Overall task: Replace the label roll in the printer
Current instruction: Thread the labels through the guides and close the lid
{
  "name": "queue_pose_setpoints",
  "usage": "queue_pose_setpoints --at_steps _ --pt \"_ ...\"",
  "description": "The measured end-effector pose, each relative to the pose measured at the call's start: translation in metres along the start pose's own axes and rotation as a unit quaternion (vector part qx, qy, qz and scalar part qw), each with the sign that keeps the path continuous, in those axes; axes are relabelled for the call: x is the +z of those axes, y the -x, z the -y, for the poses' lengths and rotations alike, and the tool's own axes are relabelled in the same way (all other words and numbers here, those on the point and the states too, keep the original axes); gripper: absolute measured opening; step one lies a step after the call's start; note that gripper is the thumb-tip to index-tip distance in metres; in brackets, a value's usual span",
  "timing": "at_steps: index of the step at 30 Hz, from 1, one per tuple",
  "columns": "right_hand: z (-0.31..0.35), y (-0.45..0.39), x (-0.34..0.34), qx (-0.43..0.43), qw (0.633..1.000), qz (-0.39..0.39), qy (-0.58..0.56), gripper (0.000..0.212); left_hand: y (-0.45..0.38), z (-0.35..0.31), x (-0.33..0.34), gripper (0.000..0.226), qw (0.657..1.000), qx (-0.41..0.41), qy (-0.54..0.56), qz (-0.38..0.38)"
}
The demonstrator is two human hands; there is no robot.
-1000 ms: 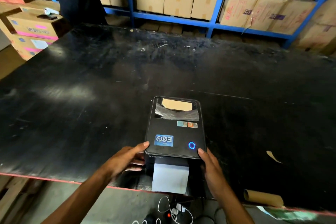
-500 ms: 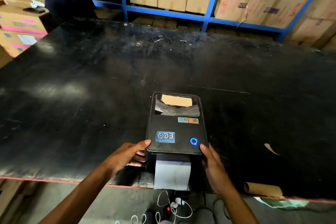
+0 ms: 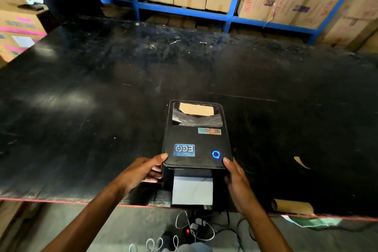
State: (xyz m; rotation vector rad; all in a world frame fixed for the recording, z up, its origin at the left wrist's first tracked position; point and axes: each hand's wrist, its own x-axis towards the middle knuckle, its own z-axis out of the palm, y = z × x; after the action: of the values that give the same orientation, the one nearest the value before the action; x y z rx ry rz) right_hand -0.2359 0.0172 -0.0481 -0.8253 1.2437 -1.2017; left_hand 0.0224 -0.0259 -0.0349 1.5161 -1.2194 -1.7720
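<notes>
A black label printer [image 3: 196, 139] stands near the front edge of the black table [image 3: 102, 98], its lid down and a blue ring light lit on top. A white label strip [image 3: 192, 190] hangs out of its front slot. Through the lid's window a roll with a brown core shows. My left hand [image 3: 141, 172] grips the printer's front left corner, thumb on the lid. My right hand [image 3: 235, 180] holds the front right corner the same way. An empty brown cardboard core [image 3: 292, 206] lies at the table's front edge, right of the printer.
Blue shelving [image 3: 231, 16] with cardboard boxes runs behind the table. More boxes [image 3: 18, 26] stack at the far left. A paper scrap [image 3: 300, 162] lies on the table to the right. Cables and a power strip [image 3: 190, 229] sit on the floor below the edge.
Both hands stay on the printer's front corners. The view has tilted down a little; the printer and label strip look unchanged.
</notes>
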Motion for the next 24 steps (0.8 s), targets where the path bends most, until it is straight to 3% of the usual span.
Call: queue_pose_setpoints --at_steps 11,15,19,24 --pt "-0.0018 -0.0023 -0.0036 -0.004 1.000 0.006 0.000 0.044 -0.0023 0.0002 -0.0009 0.058 1.000 0.000 -0.002 0.002" --pt "-0.0024 -0.0011 -0.0036 0.004 1.000 0.010 0.012 0.049 -0.0028 0.0032 -0.0015 0.045 1.000 0.003 0.010 -0.007" --pt "-0.0025 -0.0009 -0.0026 0.000 1.000 0.006 0.012 0.056 -0.0039 0.0054 -0.0027 0.068 1.000 0.009 0.005 -0.005" --pt "0.0014 0.0021 0.0003 0.004 1.000 0.012 -0.002 0.045 -0.0047 0.0058 -0.0023 0.065 1.000 0.012 0.009 0.001"
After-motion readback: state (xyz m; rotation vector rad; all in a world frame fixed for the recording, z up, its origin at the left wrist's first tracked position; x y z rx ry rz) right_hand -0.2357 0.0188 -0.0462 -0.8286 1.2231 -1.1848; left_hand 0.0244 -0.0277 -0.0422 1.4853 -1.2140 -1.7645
